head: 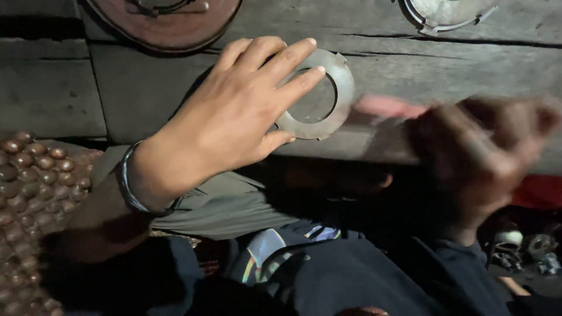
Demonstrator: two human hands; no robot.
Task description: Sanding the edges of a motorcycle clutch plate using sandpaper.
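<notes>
Wooden beads (32, 187) cover a seat at the left. The left hand (234, 114), fingers spread wide, presses one flat metal ring (319, 96) on the wooden table (468, 64). The right hand (486, 155) is blurred; I cannot tell its grip. The ring may slide if pressure loosens. Two other round parts lie above.

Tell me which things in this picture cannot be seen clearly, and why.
Head view:
- Right hand: motion blur; its grip and the pink object beside it are unclear.
- Metal ring: left part hidden by the left hand.
- Rusty disc and grey plate: cut off by the top edge.
- Lap area: too dark.
</notes>
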